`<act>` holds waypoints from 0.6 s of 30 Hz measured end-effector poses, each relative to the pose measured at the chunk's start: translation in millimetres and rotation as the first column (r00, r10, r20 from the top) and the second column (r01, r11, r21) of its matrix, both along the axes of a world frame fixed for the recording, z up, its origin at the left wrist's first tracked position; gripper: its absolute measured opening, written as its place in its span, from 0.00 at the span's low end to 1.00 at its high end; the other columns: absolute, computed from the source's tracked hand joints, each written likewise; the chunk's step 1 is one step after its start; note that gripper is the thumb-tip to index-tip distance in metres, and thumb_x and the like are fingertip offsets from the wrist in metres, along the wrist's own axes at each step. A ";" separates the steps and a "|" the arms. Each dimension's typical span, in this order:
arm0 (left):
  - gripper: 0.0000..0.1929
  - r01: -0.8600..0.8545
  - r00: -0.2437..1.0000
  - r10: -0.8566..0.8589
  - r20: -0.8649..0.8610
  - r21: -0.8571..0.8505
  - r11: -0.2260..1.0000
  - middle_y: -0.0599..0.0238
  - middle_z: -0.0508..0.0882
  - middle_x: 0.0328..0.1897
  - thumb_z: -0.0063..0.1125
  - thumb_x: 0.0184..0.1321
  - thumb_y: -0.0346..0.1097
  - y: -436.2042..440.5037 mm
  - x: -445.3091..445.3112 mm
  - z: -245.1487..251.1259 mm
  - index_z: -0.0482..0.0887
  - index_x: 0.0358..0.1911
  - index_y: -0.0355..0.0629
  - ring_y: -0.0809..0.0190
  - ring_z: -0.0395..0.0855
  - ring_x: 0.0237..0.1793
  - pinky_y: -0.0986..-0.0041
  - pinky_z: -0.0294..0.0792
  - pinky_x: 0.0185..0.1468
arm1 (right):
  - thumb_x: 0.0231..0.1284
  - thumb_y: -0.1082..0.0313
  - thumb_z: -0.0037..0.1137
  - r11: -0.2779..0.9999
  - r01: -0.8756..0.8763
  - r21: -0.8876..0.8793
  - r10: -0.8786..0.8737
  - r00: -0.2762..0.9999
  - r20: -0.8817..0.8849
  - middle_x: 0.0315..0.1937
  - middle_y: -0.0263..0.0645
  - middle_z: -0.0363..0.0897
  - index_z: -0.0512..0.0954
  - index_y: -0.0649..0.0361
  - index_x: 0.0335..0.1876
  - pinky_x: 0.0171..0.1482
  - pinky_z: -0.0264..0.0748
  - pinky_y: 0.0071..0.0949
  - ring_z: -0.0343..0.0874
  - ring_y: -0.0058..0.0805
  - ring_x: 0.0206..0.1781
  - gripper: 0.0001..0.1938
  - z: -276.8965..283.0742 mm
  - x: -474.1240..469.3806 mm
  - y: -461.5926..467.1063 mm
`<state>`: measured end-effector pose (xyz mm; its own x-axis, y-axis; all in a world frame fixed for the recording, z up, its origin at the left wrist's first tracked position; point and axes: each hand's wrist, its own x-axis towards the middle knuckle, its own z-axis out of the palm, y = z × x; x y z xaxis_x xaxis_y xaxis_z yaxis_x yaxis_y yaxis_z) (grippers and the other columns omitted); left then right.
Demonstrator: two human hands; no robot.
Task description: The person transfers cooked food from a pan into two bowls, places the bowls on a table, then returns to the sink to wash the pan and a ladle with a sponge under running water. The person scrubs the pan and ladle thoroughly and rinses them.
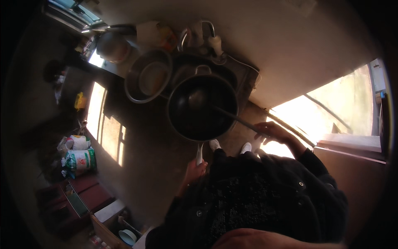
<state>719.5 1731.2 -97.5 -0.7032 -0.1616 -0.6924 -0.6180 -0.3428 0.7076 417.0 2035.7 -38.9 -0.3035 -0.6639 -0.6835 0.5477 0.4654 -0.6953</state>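
A dark wok (199, 126) takes up the middle of the view, with a small loop handle (203, 68) on its far rim. My left hand (195, 171) is closed around its pale long handle (199, 154) on the near side. In my right hand (273, 132), to the right of the wok, is the end of a long-handled cooking utensil (239, 119). Its shaft crosses the wok's right rim and reaches inside; its head is too dark to make out. A metal basin (130, 88) stands just left of the wok, with something brownish at its bottom.
Behind the wok is a dark stovetop (245, 77) with a pale bottle (215, 45) and a cord along its edge. A rounded pot (112, 48) stands farther left. Printed sacks (80, 158) lie at left, above an open wooden box (105, 228) holding a pale bowl (127, 237).
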 end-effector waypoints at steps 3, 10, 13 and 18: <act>0.06 0.022 1.000 -0.022 0.002 0.080 0.997 0.72 0.73 0.18 0.58 0.68 0.32 -29.5 -18.9 -4.3 0.74 0.36 0.42 0.74 0.69 0.15 0.78 0.62 0.19 | 0.77 0.55 0.49 0.998 0.025 0.054 -0.022 0.999 -0.050 0.42 0.49 0.86 0.69 0.65 0.69 0.37 0.86 0.26 0.86 0.29 0.35 0.25 -7.3 7.3 -23.4; 0.07 0.044 0.999 -0.044 0.005 0.119 0.992 0.71 0.73 0.17 0.57 0.66 0.34 -74.6 -61.6 -13.1 0.73 0.34 0.42 0.72 0.69 0.14 0.77 0.63 0.19 | 0.77 0.51 0.48 0.982 0.182 0.043 -0.178 0.980 -0.089 0.38 0.47 0.86 0.75 0.62 0.60 0.33 0.86 0.26 0.86 0.28 0.31 0.22 -18.8 18.7 -74.0; 0.08 0.072 0.997 -0.067 -0.037 0.132 0.989 0.71 0.72 0.18 0.60 0.64 0.33 -87.4 -80.2 -28.6 0.72 0.35 0.43 0.72 0.69 0.14 0.76 0.63 0.17 | 0.77 0.51 0.48 0.948 0.306 0.092 -0.289 0.944 -0.157 0.39 0.47 0.85 0.73 0.61 0.61 0.33 0.86 0.26 0.87 0.30 0.32 0.21 -33.7 17.7 -89.3; 0.09 0.075 0.996 -0.069 -0.061 0.111 0.991 0.70 0.72 0.17 0.62 0.63 0.33 -101.4 -99.7 -60.0 0.72 0.35 0.43 0.71 0.69 0.13 0.74 0.64 0.15 | 0.77 0.56 0.50 0.912 0.405 0.069 -0.373 0.887 -0.272 0.39 0.47 0.85 0.71 0.58 0.62 0.33 0.85 0.27 0.88 0.33 0.33 0.18 -67.5 7.7 -101.0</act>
<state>619.8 1629.7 -157.5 -0.7488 -0.0321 -0.6620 -0.6039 -0.3784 0.7015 424.6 1934.7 -106.4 -0.6896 -0.3749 -0.6196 0.5200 0.3392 -0.7839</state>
